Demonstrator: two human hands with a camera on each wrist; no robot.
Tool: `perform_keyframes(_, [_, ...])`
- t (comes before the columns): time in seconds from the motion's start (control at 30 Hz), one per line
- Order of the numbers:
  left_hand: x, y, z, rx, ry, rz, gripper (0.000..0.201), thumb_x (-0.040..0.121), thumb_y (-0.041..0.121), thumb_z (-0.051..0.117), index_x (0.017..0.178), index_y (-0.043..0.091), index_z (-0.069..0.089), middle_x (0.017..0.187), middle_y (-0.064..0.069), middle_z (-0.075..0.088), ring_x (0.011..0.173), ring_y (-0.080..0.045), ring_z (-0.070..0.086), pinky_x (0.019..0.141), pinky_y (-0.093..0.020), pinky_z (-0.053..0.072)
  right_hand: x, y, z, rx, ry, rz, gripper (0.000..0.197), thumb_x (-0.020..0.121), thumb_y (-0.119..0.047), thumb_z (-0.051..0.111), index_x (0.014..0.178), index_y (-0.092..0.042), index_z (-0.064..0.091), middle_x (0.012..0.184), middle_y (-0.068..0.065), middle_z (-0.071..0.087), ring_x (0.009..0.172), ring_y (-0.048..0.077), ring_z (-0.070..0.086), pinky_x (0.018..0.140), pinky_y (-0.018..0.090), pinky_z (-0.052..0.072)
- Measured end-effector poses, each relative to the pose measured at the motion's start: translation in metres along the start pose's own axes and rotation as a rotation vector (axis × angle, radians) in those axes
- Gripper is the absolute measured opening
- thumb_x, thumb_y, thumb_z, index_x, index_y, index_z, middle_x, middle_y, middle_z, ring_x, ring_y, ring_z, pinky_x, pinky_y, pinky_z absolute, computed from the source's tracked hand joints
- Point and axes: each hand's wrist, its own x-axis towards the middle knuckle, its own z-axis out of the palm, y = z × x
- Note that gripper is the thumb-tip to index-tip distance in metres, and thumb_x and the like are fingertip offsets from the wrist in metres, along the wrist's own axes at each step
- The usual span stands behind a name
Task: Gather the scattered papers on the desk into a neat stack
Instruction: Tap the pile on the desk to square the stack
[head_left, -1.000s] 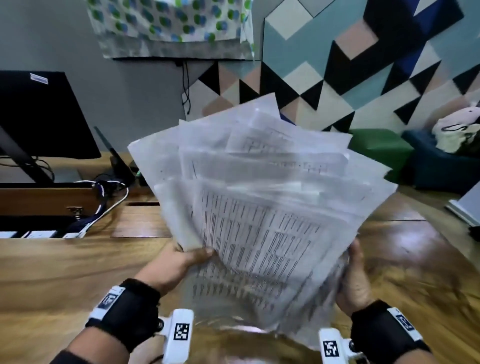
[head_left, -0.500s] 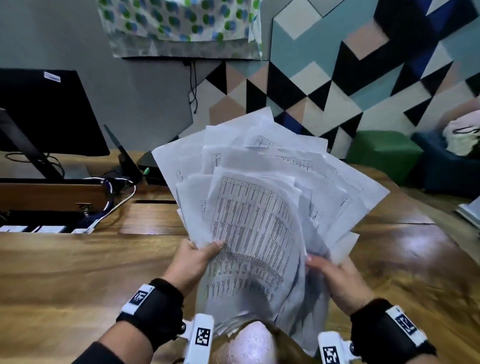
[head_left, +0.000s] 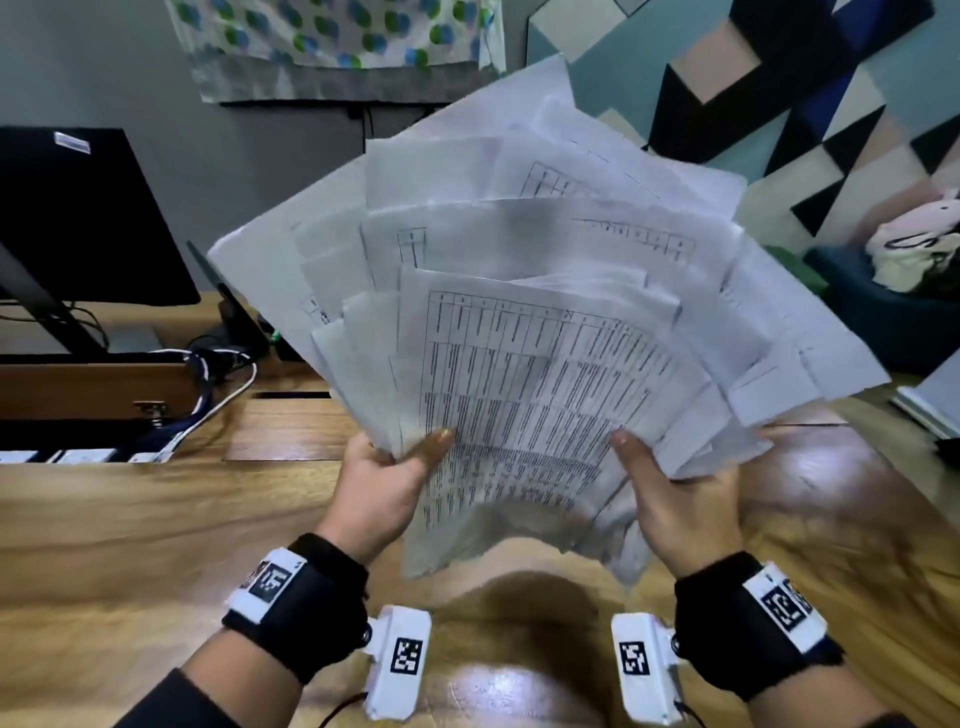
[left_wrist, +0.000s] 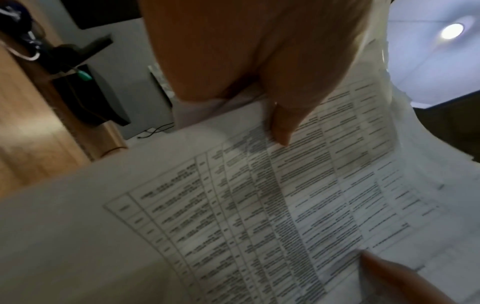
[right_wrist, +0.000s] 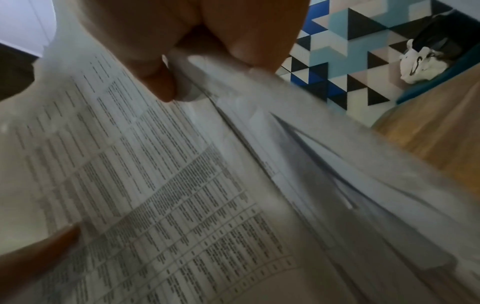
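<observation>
A fanned bundle of printed papers (head_left: 530, 322) stands nearly upright above the wooden desk (head_left: 130, 545), its sheets splayed out unevenly toward the top. The front sheet carries a dense table of text (left_wrist: 298, 195). My left hand (head_left: 384, 478) grips the bundle's lower left edge, thumb across the front sheet (left_wrist: 281, 123). My right hand (head_left: 670, 499) holds the lower right edge, thumb on the front and fingers behind the sheets (right_wrist: 161, 82). The bundle's bottom edge hangs just above the desk. No loose sheets show on the desk.
A black monitor (head_left: 78, 218) stands at the back left, with cables (head_left: 213, 384) and a power strip (head_left: 78, 457) beside a recessed tray. A dark device (head_left: 234, 317) leans behind the papers. A green stool and a blue seat with a plush toy (head_left: 919, 244) lie right.
The bundle has risen and fanned wider, its sheets spreading to the right. My right hand moved up along the right edge; my left hand kept its grip.
</observation>
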Motion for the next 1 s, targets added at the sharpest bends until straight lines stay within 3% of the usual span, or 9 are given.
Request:
perform_keyframes(0.17, [-0.016, -0.030, -0.013, 0.063, 0.001, -0.029, 0.027, 0.073, -0.006, 0.077, 0.098, 0.005, 0.072, 0.086, 0.003, 0.080, 0.082, -0.008, 0.074, 0.072, -0.019, 0.057, -0.027, 0.029, -0.012, -0.008, -0.055, 0.083, 0.026, 0.079, 0.016, 0.064, 0.078, -0.010, 0.068, 0.065, -0.024, 0.072, 0.064, -0.011, 0.066, 0.062, 0.004, 0.049])
perform_keyframes(0.27, [-0.023, -0.052, -0.014, 0.008, 0.093, -0.108, 0.031, 0.066, 0.007, 0.067, 0.096, -0.002, 0.068, 0.074, -0.001, 0.078, 0.071, -0.009, 0.073, 0.060, -0.020, 0.056, -0.035, 0.043, -0.011, -0.045, -0.054, 0.125, 0.038, 0.079, 0.023, 0.059, 0.070, -0.013, 0.065, 0.061, -0.021, 0.071, 0.060, -0.010, 0.064, 0.060, 0.005, 0.049])
perform_keyframes(0.43, [-0.021, -0.068, -0.012, -0.031, 0.183, -0.115, 0.025, 0.067, 0.015, 0.070, 0.089, 0.003, 0.070, 0.081, -0.012, 0.074, 0.077, -0.026, 0.067, 0.074, -0.035, 0.053, -0.037, 0.058, -0.001, -0.062, -0.065, 0.156, 0.036, 0.080, 0.013, 0.065, 0.076, -0.022, 0.069, 0.071, -0.026, 0.073, 0.073, -0.011, 0.067, 0.070, 0.008, 0.050])
perform_keyframes(0.53, [-0.022, -0.060, -0.012, -0.063, 0.191, -0.070, 0.024, 0.066, 0.015, 0.071, 0.088, 0.006, 0.070, 0.075, -0.002, 0.075, 0.074, -0.020, 0.068, 0.070, -0.028, 0.054, -0.037, 0.057, -0.001, -0.027, -0.028, 0.185, 0.026, 0.080, 0.006, 0.069, 0.073, -0.019, 0.073, 0.073, -0.019, 0.076, 0.076, -0.001, 0.070, 0.071, 0.015, 0.053])
perform_keyframes(0.63, [-0.017, -0.041, -0.016, -0.128, 0.159, -0.007, 0.029, 0.062, 0.013, 0.072, 0.090, 0.005, 0.068, 0.072, 0.004, 0.078, 0.068, -0.008, 0.071, 0.062, -0.018, 0.055, -0.029, 0.036, -0.004, 0.073, -0.003, 0.148, 0.023, 0.078, 0.010, 0.069, 0.074, -0.013, 0.074, 0.069, -0.015, 0.075, 0.069, -0.001, 0.069, 0.066, 0.012, 0.054])
perform_keyframes(0.7, [-0.012, -0.037, -0.023, -0.181, 0.114, 0.011, 0.035, 0.063, 0.009, 0.070, 0.097, 0.000, 0.066, 0.078, 0.001, 0.078, 0.073, -0.011, 0.072, 0.064, -0.021, 0.058, -0.023, 0.025, -0.010, 0.157, -0.072, 0.099, 0.020, 0.076, 0.013, 0.069, 0.085, -0.005, 0.072, 0.075, -0.005, 0.077, 0.072, 0.005, 0.071, 0.067, 0.015, 0.055])
perform_keyframes(0.77, [-0.015, -0.042, -0.026, -0.174, 0.088, -0.030, 0.034, 0.066, 0.006, 0.064, 0.098, -0.003, 0.066, 0.079, -0.002, 0.078, 0.078, -0.018, 0.071, 0.064, -0.024, 0.059, -0.022, 0.028, -0.014, 0.148, -0.143, 0.120, 0.016, 0.070, 0.005, 0.073, 0.078, -0.009, 0.075, 0.077, -0.001, 0.077, 0.075, 0.008, 0.071, 0.071, 0.018, 0.056])
perform_keyframes(0.83, [-0.022, -0.056, -0.024, -0.131, 0.065, -0.107, 0.032, 0.063, 0.008, 0.066, 0.094, -0.003, 0.068, 0.078, -0.006, 0.078, 0.082, -0.027, 0.069, 0.061, -0.025, 0.058, -0.029, 0.040, -0.013, 0.063, -0.154, 0.191, 0.018, 0.069, 0.004, 0.072, 0.068, -0.013, 0.075, 0.071, -0.009, 0.076, 0.070, -0.001, 0.069, 0.068, 0.014, 0.053])
perform_keyframes(1.0, [-0.027, -0.067, -0.018, -0.082, 0.004, -0.193, 0.040, 0.056, 0.020, 0.079, 0.091, 0.003, 0.072, 0.085, -0.010, 0.079, 0.089, -0.032, 0.072, 0.071, -0.032, 0.059, -0.037, 0.050, -0.002, -0.007, -0.165, 0.249, 0.037, 0.081, 0.014, 0.064, 0.078, -0.023, 0.071, 0.069, -0.021, 0.074, 0.070, -0.009, 0.069, 0.063, 0.004, 0.049])
